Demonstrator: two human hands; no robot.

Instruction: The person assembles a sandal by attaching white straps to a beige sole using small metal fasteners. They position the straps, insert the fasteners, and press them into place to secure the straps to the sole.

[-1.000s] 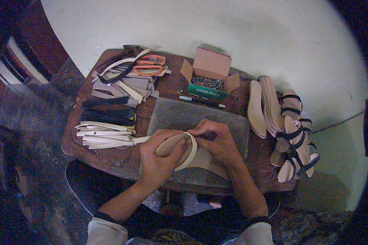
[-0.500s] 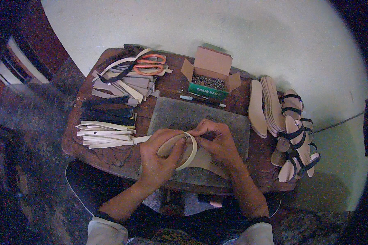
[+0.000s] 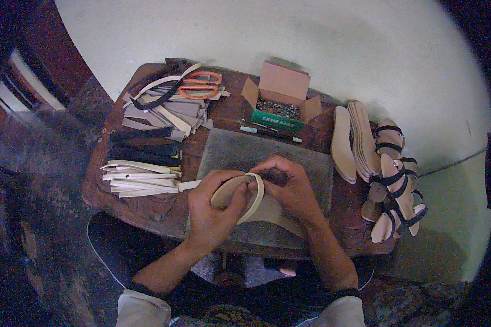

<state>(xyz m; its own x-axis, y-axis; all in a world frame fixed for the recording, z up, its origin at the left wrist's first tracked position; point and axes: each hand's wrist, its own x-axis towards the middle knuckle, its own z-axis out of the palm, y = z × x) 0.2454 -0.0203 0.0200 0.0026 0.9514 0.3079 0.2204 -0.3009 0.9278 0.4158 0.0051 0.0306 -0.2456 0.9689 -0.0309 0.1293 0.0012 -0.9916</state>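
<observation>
Left hand (image 3: 213, 210) grips a beige, oval sandal insole (image 3: 227, 192) with a cream strap looped over it (image 3: 256, 197), held just above the grey stone slab (image 3: 311, 163) on the brown wooden table (image 3: 147, 210). Right hand (image 3: 289, 188) closed, pinching the strap. Open cardboard box of nails (image 3: 281, 101) sits behind the slab.

Orange scissors (image 3: 197, 85), open nail box (image 3: 281, 101), finished sandals (image 3: 395, 180)

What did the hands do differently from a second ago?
Barely anything. The right hand shifted slightly, its fingers now curled over the cream strap. The left hand still grips the sole. Scissors, nail box and sandals stayed put.
</observation>
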